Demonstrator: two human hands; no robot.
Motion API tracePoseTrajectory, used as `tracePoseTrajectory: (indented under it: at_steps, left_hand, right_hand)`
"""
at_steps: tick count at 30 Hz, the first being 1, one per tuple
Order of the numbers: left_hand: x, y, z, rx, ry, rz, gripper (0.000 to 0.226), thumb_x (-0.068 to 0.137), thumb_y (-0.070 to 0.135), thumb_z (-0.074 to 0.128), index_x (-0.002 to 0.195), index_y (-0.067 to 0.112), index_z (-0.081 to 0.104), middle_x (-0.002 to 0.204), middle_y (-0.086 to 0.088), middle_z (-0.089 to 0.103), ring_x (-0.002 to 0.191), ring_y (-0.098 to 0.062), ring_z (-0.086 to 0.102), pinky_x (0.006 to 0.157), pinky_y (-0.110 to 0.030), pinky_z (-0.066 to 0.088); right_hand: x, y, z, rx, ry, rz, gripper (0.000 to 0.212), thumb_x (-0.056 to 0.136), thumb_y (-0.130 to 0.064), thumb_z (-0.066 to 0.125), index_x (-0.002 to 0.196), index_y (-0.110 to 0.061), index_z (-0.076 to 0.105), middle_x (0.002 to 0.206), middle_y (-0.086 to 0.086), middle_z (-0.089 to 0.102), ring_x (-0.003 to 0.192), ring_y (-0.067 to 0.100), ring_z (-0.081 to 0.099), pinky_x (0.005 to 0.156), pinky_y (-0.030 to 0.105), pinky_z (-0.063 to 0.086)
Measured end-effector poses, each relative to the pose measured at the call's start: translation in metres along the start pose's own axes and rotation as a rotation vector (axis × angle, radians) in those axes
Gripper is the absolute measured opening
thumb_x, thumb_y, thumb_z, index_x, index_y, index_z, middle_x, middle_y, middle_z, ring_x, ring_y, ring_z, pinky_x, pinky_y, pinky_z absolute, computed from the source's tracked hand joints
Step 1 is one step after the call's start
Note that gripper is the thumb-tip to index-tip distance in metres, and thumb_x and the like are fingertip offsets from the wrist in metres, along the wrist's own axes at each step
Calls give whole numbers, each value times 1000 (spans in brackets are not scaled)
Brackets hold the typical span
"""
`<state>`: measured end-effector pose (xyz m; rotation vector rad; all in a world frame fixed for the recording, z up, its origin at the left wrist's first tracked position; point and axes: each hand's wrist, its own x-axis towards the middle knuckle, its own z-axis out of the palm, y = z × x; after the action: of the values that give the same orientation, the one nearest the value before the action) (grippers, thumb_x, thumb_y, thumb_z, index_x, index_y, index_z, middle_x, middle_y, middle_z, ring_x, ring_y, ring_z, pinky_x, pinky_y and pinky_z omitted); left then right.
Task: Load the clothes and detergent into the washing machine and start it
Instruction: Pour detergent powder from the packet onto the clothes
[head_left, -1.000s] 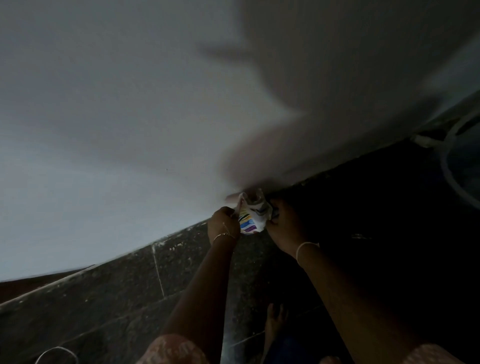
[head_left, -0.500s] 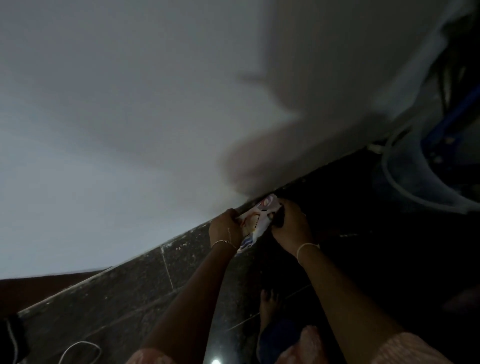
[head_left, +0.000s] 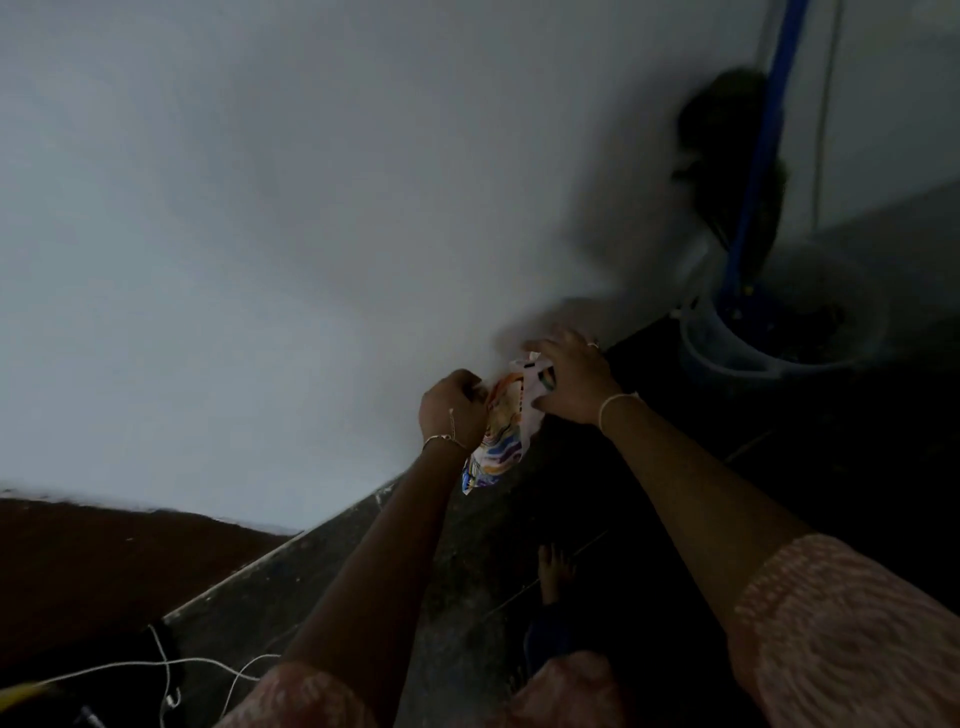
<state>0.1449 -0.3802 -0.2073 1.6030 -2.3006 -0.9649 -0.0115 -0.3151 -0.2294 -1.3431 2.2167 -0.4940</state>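
A small white detergent packet with coloured stripes hangs between both hands in front of a pale wall. My left hand is closed on the packet's left side near its top. My right hand grips the packet's upper right corner, fingers partly spread over it. The packet's lower end hangs free below my left wrist. No washing machine or clothes show in this dim view.
A pale bucket with a blue-handled mop stands at the right by the wall. A dark stone floor lies below, with my bare foot on it. White cables trail at the lower left.
The view has swung right and up, bringing the bucket and mop into sight. Both hands keep hold of the packet, which now hangs lower and longer.
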Motion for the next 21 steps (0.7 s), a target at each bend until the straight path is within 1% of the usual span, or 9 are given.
tracePoseTrajectory:
  at_steps: [2, 5, 8, 10, 13, 15, 16, 18, 21]
  left_hand:
    - [-19, 21, -24, -45, 49, 30, 22, 91, 17, 56, 109, 9, 68, 109, -13, 69, 103, -30, 63, 83, -28, 47]
    - [-48, 54, -59, -94, 103, 92, 22, 92, 16, 55, 109, 9, 67, 109, -13, 69, 103, -29, 62, 78, -25, 42]
    - [-73, 85, -91, -126, 154, 163, 21, 92, 13, 53, 106, 8, 67, 106, -13, 69, 100, -29, 61, 71, -21, 36]
    - [-87, 106, -109, -152, 181, 194, 21, 92, 12, 51, 106, 8, 67, 105, -12, 69, 98, -29, 61, 71, -22, 37]
    - [-103, 135, -132, -180, 209, 253, 23, 93, 14, 50, 108, 10, 66, 107, -11, 69, 100, -28, 61, 74, -22, 38]
    - [-115, 154, -143, -206, 225, 299, 23, 94, 16, 50, 109, 12, 67, 108, -9, 69, 99, -26, 63, 75, -21, 39]
    - [-120, 164, -148, -223, 235, 320, 22, 95, 17, 50, 109, 12, 67, 109, -8, 70, 98, -25, 63, 75, -21, 39]
    - [-132, 184, -157, -259, 253, 353, 22, 95, 19, 51, 108, 12, 67, 108, -7, 70, 98, -23, 63, 75, -19, 38]
    - [-149, 214, -166, -311, 283, 389, 22, 96, 20, 51, 107, 13, 67, 107, -6, 70, 97, -22, 62, 75, -20, 38]
  right_hand:
    - [-21, -17, -30, -56, 19, -28, 69, 67, -29, 77, 131, -31, 51, 149, 4, 35, 138, 30, 26, 112, 44, 29]
    - [-54, -44, -73, -78, 93, -61, 67, 67, -32, 77, 129, -28, 52, 145, 1, 42, 135, 28, 32, 111, 44, 29]
    - [-85, -70, -119, -118, 200, -94, 66, 66, -33, 81, 125, -25, 55, 135, 0, 53, 129, 26, 40, 106, 42, 34]
    - [-101, -83, -150, -169, 234, -129, 62, 65, -36, 81, 121, -25, 58, 131, -1, 56, 126, 25, 42, 105, 43, 34]
    - [-119, -97, -195, -219, 245, -194, 59, 65, -38, 81, 119, -25, 59, 128, 0, 58, 123, 24, 47, 104, 44, 34]
    - [-129, -104, -222, -217, 216, -226, 58, 65, -36, 81, 118, -22, 60, 121, 1, 64, 113, 22, 56, 101, 41, 39]
    - [-135, -107, -235, -206, 184, -233, 57, 66, -33, 82, 117, -19, 61, 117, 2, 66, 107, 21, 60, 97, 38, 43]
    - [-147, -111, -259, -200, 125, -238, 53, 68, -28, 82, 115, -14, 62, 113, 5, 67, 97, 18, 62, 87, 32, 49]
    - [-168, -112, -290, -215, 113, -264, 46, 69, -24, 82, 109, -10, 64, 108, 6, 67, 86, 13, 57, 76, 26, 46]
